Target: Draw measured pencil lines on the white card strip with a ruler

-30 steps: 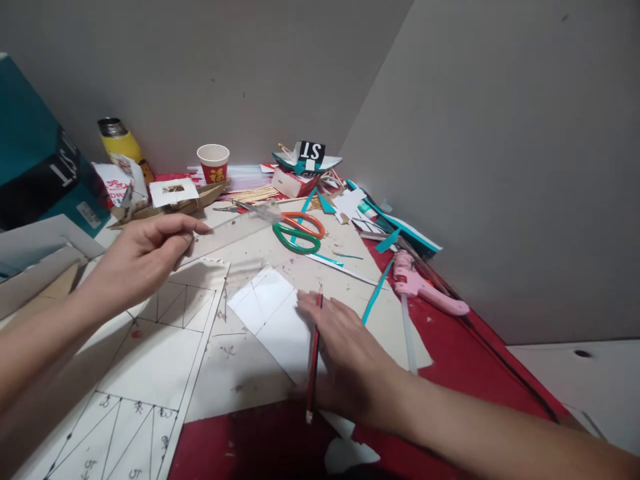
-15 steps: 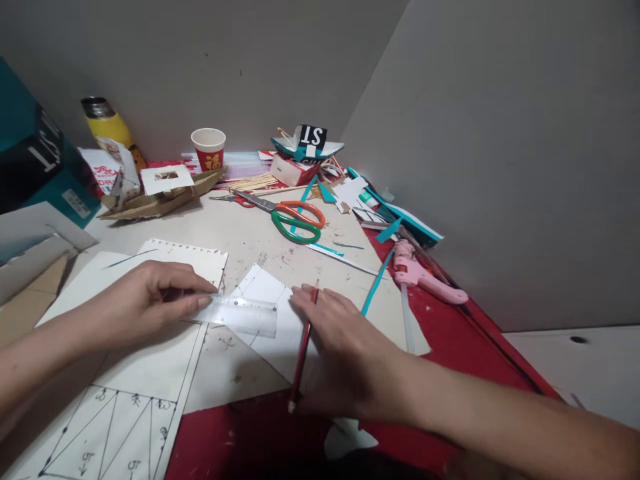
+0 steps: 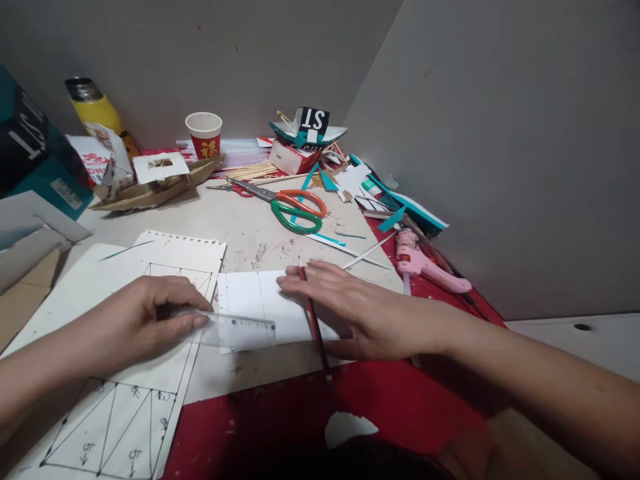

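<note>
My left hand (image 3: pixel 167 317) pinches one end of a clear plastic ruler (image 3: pixel 250 325) between thumb and fingers. The ruler's other end reaches over a small white card (image 3: pixel 245 293) marked with pencil lines. My right hand (image 3: pixel 340 307) lies with its fingers stretched over the right part of the card. A red and black pencil (image 3: pixel 313 313) is held at those fingers, its point away from me. Beneath my left forearm is a sheet of paper (image 3: pixel 145 360) with drawn triangles, figures and arrows.
Orange-and-green-handled scissors (image 3: pixel 297 210) lie beyond the card. A pink glue gun (image 3: pixel 430 267) is at the right. A paper cup (image 3: pixel 204 137), cardboard boat (image 3: pixel 165 190), teal boat model (image 3: pixel 310 137) and yellow bottle (image 3: pixel 97 113) stand at the back. A white scrap (image 3: pixel 350 429) lies on the red cloth.
The white card has turned from slanted to nearly square in front of me, with my right hand and pencil turning along. My left hand still holds the ruler.
</note>
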Tool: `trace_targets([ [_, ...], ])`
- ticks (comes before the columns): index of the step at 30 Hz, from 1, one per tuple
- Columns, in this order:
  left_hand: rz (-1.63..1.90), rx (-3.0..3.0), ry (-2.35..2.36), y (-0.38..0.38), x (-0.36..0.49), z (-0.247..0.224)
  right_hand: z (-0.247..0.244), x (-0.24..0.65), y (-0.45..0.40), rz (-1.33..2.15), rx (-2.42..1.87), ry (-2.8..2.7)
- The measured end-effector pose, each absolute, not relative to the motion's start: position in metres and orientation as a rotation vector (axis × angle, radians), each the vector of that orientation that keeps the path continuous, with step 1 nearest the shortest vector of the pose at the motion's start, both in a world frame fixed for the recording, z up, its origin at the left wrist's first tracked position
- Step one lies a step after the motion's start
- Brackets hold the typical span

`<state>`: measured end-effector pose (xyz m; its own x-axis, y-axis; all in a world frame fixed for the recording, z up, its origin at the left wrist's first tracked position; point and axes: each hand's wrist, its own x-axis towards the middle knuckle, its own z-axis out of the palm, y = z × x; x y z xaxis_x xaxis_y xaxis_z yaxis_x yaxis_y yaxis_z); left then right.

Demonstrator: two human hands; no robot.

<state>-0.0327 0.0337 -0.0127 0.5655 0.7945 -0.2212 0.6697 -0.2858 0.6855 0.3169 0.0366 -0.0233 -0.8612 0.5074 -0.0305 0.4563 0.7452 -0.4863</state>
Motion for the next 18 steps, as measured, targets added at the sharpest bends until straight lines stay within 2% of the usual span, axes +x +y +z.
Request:
trace_targets([
  [6, 0.225, 2.096, 1.16, 0.014, -0.029, -0.024, -0.041, 0.309, 0.008, 0.701, -0.721, -2.454],
  [11, 0.309, 2.517, 1.207, -0.003, -0.019, -0.019, -0.054, 0.295, -0.01, 0.578, -0.541, -2.505],
  [18, 0.383, 2.961, 0.95, -0.028, -0.013, -0.031, -0.057, 0.29, -0.005, 0.569, -0.539, -2.482],
])
